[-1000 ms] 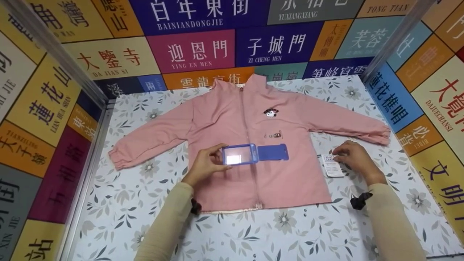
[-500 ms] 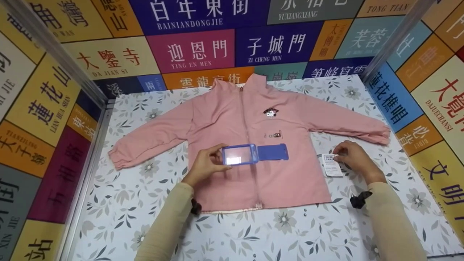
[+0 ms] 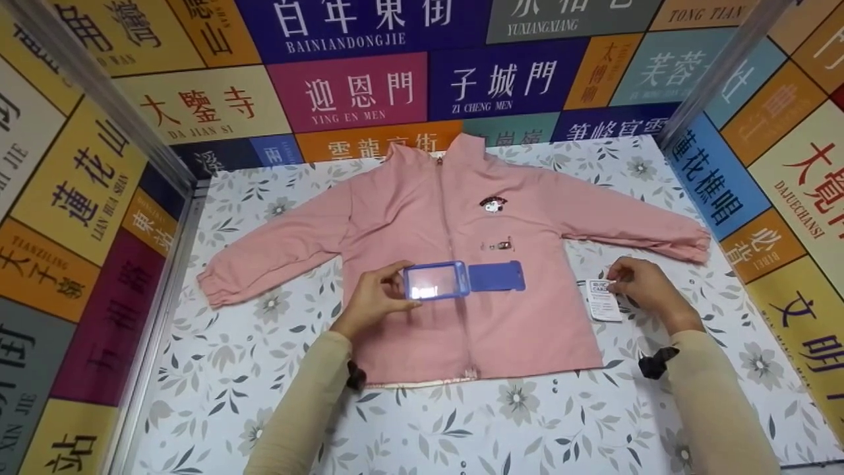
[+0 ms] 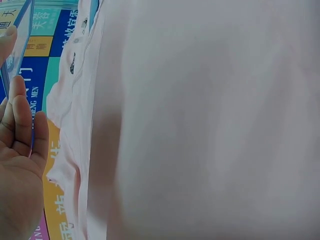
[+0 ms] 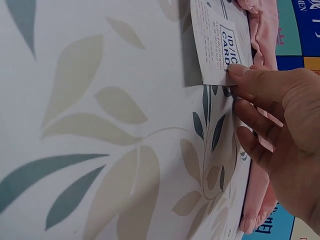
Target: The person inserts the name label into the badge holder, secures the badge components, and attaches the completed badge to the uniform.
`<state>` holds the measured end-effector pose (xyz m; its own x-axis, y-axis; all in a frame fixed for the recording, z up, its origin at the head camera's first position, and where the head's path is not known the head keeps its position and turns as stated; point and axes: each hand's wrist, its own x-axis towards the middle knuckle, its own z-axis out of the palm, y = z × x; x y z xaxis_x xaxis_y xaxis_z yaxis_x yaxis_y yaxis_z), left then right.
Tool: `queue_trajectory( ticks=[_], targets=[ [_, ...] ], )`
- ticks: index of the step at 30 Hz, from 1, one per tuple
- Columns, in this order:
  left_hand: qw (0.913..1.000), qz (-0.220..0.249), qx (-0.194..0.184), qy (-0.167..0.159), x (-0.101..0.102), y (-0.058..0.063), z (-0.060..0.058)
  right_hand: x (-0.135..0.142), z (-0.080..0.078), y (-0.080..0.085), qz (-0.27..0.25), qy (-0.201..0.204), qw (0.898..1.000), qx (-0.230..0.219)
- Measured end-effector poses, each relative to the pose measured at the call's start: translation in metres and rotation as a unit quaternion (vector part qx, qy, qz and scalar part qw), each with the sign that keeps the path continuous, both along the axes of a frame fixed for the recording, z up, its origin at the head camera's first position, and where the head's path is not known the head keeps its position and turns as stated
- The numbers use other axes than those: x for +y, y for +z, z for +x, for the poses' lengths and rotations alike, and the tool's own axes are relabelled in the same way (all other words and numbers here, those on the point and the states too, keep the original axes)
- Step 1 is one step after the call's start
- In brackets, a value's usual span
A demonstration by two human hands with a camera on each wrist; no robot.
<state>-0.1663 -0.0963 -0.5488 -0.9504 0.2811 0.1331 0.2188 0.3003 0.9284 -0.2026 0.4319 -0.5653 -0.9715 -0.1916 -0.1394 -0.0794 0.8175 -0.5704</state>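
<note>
My left hand [image 3: 374,300] holds a blue-framed clear card holder [image 3: 435,281] by its left end, thumb on the near edge and fingers on the far edge. A flat blue piece [image 3: 496,277] extends from the holder's right side. Both are over the front of a pink zip jacket [image 3: 527,330] laid out flat. Right of the jacket, my right hand [image 3: 649,290] pinches a white paper card [image 3: 603,301] by its upper corner. The right wrist view shows "ID/IC CARD" printed on the card [image 5: 217,47]. In the left wrist view, the holder [image 4: 20,47] is partly cut off.
The jacket lies on a table [image 3: 217,396] with a leaf-and-flower cover. Panels with Chinese lettering [image 3: 356,92] enclose the back and both sides. A small cartoon dog patch [image 3: 492,204] and a small metal clip [image 3: 504,245] are on the jacket's chest.
The white card has tilted slightly and shifted a little with my right hand. My left hand and the card holder stay almost still.
</note>
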Motion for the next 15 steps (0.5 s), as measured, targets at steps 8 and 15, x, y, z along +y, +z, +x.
queue_trajectory(
  ticks=[8,15],
  targets=[
    [0.9998,-0.014,-0.015,0.003,-0.002,-0.015,-0.007,-0.001,0.0,0.002,-0.005,0.005,1.0,-0.019],
    [0.9999,-0.006,-0.014,-0.001,-0.005,-0.024,-0.012,-0.001,0.001,0.005,-0.016,-0.006,0.999,-0.035]
  ],
)
